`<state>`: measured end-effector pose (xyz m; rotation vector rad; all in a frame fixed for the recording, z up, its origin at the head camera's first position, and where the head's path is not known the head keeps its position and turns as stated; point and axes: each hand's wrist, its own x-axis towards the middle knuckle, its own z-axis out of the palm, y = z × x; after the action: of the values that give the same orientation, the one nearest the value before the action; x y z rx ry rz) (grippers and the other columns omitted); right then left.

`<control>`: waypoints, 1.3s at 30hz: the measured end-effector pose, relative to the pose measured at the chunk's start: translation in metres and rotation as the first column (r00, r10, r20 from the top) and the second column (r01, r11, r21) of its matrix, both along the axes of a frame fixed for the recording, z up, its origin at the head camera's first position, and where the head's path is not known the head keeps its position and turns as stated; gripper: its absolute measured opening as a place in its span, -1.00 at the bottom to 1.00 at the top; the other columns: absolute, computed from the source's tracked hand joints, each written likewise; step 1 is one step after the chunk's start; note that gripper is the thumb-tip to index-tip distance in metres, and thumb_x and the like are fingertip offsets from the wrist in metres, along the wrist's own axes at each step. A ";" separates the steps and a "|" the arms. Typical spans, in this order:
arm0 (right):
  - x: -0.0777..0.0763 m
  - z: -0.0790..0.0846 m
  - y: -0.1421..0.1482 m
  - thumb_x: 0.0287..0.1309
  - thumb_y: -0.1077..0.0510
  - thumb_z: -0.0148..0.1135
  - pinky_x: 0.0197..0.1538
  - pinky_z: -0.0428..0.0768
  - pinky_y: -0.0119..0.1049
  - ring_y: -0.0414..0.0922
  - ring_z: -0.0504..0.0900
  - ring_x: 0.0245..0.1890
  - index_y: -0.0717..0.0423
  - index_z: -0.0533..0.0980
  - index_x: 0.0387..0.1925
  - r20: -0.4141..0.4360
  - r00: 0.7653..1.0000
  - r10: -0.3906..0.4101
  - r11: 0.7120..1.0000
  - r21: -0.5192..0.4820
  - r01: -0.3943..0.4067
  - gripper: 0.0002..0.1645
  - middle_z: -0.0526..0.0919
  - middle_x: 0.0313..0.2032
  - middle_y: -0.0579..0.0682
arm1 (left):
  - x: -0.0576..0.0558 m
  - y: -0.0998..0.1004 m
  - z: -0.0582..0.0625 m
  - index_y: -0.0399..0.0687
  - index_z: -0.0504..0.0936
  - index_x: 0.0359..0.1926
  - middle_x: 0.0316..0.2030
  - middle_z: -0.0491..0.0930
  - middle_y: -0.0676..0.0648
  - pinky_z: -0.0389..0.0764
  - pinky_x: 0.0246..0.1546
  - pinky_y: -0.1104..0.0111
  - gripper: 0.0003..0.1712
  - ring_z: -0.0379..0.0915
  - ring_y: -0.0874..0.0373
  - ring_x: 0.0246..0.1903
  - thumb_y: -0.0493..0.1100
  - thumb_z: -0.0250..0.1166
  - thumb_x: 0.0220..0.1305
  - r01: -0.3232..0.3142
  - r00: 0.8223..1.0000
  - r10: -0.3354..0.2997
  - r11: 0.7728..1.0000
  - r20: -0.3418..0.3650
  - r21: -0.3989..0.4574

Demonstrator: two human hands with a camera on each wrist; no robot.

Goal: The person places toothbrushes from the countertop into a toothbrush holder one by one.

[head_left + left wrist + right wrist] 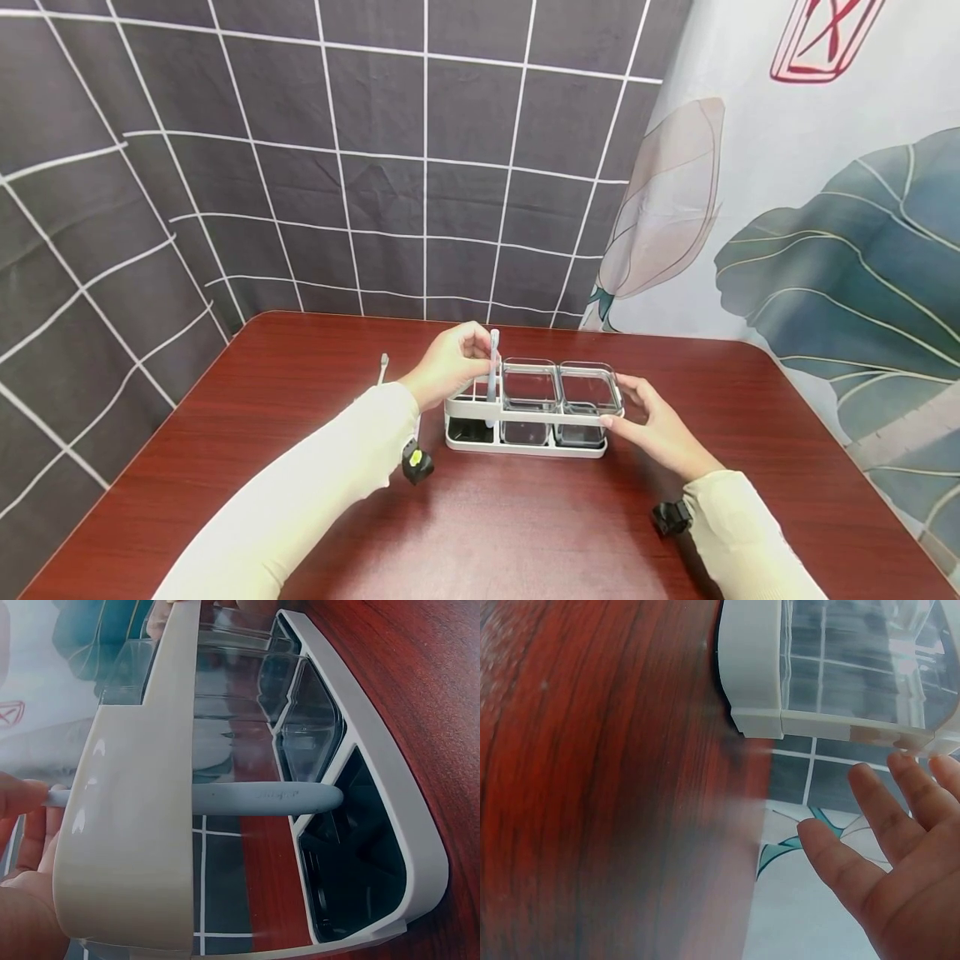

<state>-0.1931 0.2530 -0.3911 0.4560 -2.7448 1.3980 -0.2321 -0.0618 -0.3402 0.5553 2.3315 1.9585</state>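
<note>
A white toothbrush holder (540, 450) stands on the table, with two clear cups (529, 385) in its upper rail. My left hand (448, 362) pinches a pale blue-grey toothbrush (492, 387) near its head, bristle end up. In the left wrist view the toothbrush handle (262, 799) passes down inside the upper rail, its rounded end over the dark base tray (360, 855); whether they touch I cannot tell. My right hand (660, 425) grips the holder's right end, thumb at the front corner and a finger behind. Its other fingers (840, 859) stay extended below the rail.
Another toothbrush (384, 364) lies on the table (315, 350) left of the holder, partly hidden behind the left sleeve (375, 425). Behind the table hang a dark grid-patterned curtain (382, 200) and a white leaf-print cloth (750, 183).
</note>
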 end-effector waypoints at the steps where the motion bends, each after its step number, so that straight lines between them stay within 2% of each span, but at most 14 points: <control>1: 0.000 0.000 0.000 0.14 0.12 0.34 0.17 0.42 0.21 0.22 0.47 0.16 0.20 0.20 0.32 0.000 1.000 -0.001 1.000 0.001 0.001 -0.21 0.43 0.22 0.30 | 0.000 0.000 0.000 -0.31 0.48 -0.32 -0.36 0.64 -0.24 0.59 -0.35 0.43 -0.83 0.52 0.24 -0.42 -0.51 0.27 0.06 0.002 1.000 -0.002 1.000 0.001 -0.003; 9: 0.000 -0.001 -0.001 0.14 0.13 0.34 0.16 0.43 0.20 0.21 0.49 0.14 0.20 0.21 0.31 -0.010 1.000 0.002 1.000 -0.003 -0.002 -0.22 0.46 0.20 0.29 | -0.001 -0.001 0.000 -0.31 0.51 -0.28 -0.39 0.64 -0.12 0.63 -0.31 0.38 -0.80 0.53 0.23 -0.40 -0.49 0.30 0.04 -0.017 1.000 0.018 1.000 0.025 -0.019; 13: 0.000 0.000 -0.002 0.14 0.13 0.34 0.15 0.44 0.21 0.21 0.50 0.13 0.20 0.21 0.31 -0.013 1.000 0.002 1.000 0.000 -0.002 -0.22 0.46 0.20 0.30 | 0.000 -0.001 0.001 -0.29 0.52 -0.27 -0.37 0.64 -0.12 0.63 -0.32 0.40 -0.79 0.53 0.22 -0.38 -0.48 0.31 0.04 -0.036 0.999 0.037 0.999 0.032 -0.032; 20: 0.001 -0.001 -0.002 0.14 0.15 0.34 0.14 0.45 0.18 0.20 0.51 0.13 0.21 0.21 0.31 -0.009 1.000 0.013 1.000 -0.014 -0.013 -0.23 0.46 0.20 0.29 | 0.002 -0.004 0.001 -0.31 0.52 -0.26 -0.39 0.63 -0.10 0.60 -0.31 0.43 -0.78 0.54 0.22 -0.38 -0.48 0.31 0.02 -0.037 0.999 0.037 0.999 0.021 -0.017; 24: 0.001 0.000 -0.001 0.14 0.13 0.34 0.15 0.44 0.20 0.21 0.49 0.14 0.20 0.20 0.32 -0.003 1.000 0.006 1.000 -0.005 -0.006 -0.22 0.44 0.22 0.30 | 0.001 -0.005 0.001 -0.31 0.52 -0.25 -0.38 0.65 -0.13 0.61 -0.31 0.43 -0.77 0.56 0.22 -0.37 -0.48 0.32 0.03 -0.035 0.999 0.035 0.999 0.039 -0.009; 34: 0.000 0.001 -0.001 0.15 0.11 0.34 0.19 0.39 0.24 0.24 0.44 0.19 0.19 0.19 0.33 0.008 1.000 -0.001 1.000 0.003 0.001 -0.21 0.41 0.24 0.31 | 0.001 -0.008 -0.001 -0.21 0.58 -0.27 -0.35 0.63 -0.10 0.55 -0.33 0.41 -0.81 0.57 0.16 -0.35 -0.39 0.38 0.07 -0.070 0.997 0.071 0.995 0.019 -0.075; 39: 0.000 0.000 -0.001 0.15 0.11 0.33 0.18 0.40 0.25 0.24 0.44 0.19 0.19 0.18 0.34 0.008 1.000 0.000 1.000 0.011 -0.001 -0.20 0.41 0.24 0.32 | 0.000 -0.010 -0.002 -0.21 0.56 -0.25 -0.34 0.63 -0.09 0.55 -0.34 0.41 -0.77 0.56 0.17 -0.35 -0.39 0.39 0.06 -0.074 0.995 0.077 0.996 0.055 -0.049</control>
<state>-0.1935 0.2521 -0.3910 0.4527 -2.7603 1.3882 -0.2319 -0.0717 -0.3424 0.4078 2.3909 1.9170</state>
